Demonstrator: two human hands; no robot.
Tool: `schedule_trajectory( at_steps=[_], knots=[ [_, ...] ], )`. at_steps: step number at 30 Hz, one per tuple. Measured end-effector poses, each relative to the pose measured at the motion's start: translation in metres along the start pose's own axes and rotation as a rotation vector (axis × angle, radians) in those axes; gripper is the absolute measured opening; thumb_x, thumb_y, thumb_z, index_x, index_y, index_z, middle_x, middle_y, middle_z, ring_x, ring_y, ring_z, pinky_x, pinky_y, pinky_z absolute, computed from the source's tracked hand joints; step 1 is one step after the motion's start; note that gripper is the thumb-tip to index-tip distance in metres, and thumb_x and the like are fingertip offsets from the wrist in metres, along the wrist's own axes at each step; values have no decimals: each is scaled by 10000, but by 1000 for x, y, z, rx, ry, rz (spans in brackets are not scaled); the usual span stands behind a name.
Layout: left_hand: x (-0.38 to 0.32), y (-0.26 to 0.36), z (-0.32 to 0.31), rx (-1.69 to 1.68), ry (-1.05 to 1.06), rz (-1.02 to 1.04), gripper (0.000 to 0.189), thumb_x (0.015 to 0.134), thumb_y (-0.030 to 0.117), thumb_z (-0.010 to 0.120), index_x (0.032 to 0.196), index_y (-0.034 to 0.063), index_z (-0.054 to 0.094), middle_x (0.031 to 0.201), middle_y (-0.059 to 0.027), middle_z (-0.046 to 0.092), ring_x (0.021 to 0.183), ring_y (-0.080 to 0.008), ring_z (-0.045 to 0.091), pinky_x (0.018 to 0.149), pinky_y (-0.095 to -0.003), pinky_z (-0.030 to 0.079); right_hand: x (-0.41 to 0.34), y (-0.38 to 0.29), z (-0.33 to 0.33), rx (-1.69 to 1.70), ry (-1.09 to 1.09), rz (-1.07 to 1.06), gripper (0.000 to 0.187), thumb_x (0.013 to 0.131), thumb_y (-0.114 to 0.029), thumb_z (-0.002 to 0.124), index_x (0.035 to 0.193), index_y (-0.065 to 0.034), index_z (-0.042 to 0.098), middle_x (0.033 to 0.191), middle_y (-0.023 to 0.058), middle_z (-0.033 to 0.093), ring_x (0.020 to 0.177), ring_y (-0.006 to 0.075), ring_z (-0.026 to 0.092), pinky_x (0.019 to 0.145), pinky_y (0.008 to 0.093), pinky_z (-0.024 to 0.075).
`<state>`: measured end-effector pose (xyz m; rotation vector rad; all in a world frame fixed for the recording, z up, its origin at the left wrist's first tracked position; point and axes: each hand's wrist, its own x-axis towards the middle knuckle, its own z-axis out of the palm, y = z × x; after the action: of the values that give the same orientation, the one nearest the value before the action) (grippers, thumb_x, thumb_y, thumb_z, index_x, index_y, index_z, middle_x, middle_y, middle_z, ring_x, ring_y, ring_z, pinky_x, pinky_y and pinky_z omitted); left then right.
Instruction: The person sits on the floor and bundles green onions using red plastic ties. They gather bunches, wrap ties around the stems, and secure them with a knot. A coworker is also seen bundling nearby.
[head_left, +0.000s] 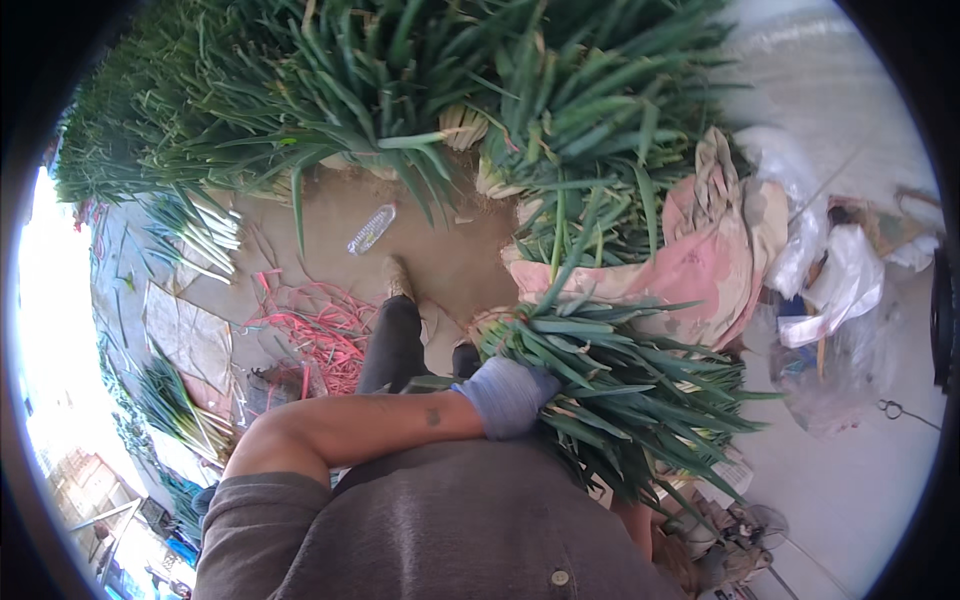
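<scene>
My left hand (510, 394), in a blue-grey knit glove, reaches across my body and grips a large bundle of green onions (600, 367). Its fingers are partly lost among the leaves. The bundle lies sideways at my right, root ends (491, 330) toward the middle and green tops spreading to the right. A reddish tie circles it close to the root ends. Only part of my right forearm (636, 521) shows beneath the leaves; the right hand itself is hidden behind them.
Stacked green onion bundles (360, 90) fill the far side. A pink-stained cloth (697, 262) drapes at right, beside clear plastic bags (840, 285). Pink plastic strips (322, 330) lie tangled near my left leg (394, 337). A plastic bottle (372, 229) and loose onions (202, 236) rest on the floor.
</scene>
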<state>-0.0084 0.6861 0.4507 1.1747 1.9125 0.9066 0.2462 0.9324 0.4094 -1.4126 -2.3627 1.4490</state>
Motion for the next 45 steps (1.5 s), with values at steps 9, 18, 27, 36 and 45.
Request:
schedule_trajectory(
  at_steps=[9,18,27,36,45],
  knots=[
    [-55,-86,-101,110,315,-64,310,760,170,643,1049,62,607,880,-133,649,813,-344,673,681,-460,539,31,-114,116,-19,-209,-139,738,850,-244,705,1489,-72,379,1476,129,448,1371,272,417,1143,430,331],
    [-52,-158,-161,250,606,-339,394,744,297,746,1060,85,643,848,-137,642,741,-355,663,621,-450,524,172,-155,263,292,-557,-254,679,888,-246,663,1490,-85,391,1490,121,443,1385,262,406,1161,434,304],
    [64,-187,-165,315,916,-388,283,813,217,708,1084,150,662,916,-119,680,768,-335,687,653,-441,550,285,-190,266,678,-807,-136,623,927,-248,621,1491,-99,402,1505,113,438,1399,251,394,1179,439,278],
    [122,-222,-201,244,807,-376,356,811,173,699,1159,100,667,1069,-152,660,1020,-348,636,846,-440,512,298,-230,246,1320,-1038,96,568,966,-250,579,1492,-112,414,1520,105,433,1413,240,382,1197,443,251],
    [126,-310,-264,132,727,-506,275,769,106,653,1043,90,663,876,-187,679,835,-426,655,729,-490,535,331,-246,346,1682,-920,428,556,990,-309,527,1496,-112,411,1537,105,412,1423,242,370,1190,432,270]
  ],
)
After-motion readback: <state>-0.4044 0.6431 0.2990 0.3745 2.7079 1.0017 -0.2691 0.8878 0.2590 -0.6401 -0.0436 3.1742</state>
